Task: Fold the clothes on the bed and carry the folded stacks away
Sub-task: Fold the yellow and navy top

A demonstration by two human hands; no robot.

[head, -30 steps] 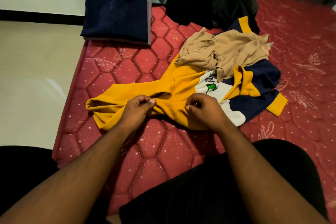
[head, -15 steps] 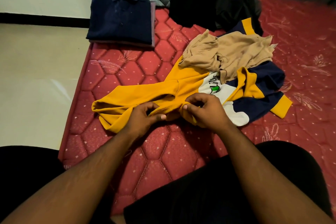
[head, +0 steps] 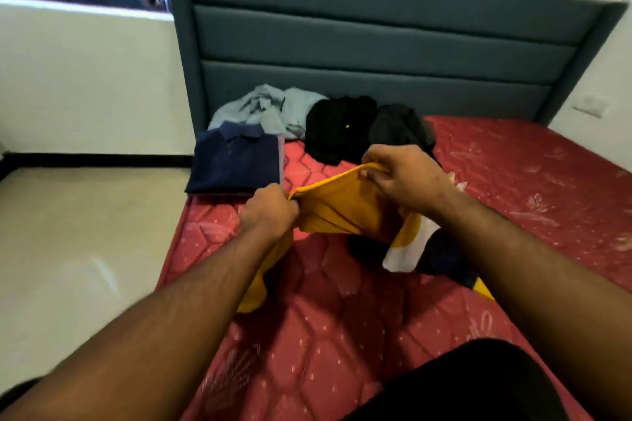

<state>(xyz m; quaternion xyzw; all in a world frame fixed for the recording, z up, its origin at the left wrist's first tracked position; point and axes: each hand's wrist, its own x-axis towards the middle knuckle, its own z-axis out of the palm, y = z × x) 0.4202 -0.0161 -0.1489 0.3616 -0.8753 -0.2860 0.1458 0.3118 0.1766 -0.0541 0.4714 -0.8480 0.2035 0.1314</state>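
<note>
A yellow, white and navy shirt (head: 338, 212) hangs lifted above the red mattress (head: 342, 335), stretched between both hands. My left hand (head: 268, 212) grips its yellow edge on the left. My right hand (head: 402, 176) grips the same edge higher up on the right. The shirt's white and navy part droops below my right forearm. A folded navy polo (head: 236, 161) lies at the mattress's far left corner. The beige garment is hidden behind my right arm.
A crumpled grey-blue garment (head: 263, 109) and two black garments (head: 338, 126) lie against the blue-grey padded headboard (head: 376, 44). Pale floor (head: 85, 232) runs along the bed's left side. My dark-clad knee (head: 478, 386) rests on the mattress at the lower right.
Both hands have lifted the yellow shirt off the mattress and pulled apart, stretching its edge. The camera has tilted up, bringing the headboard into view.
</note>
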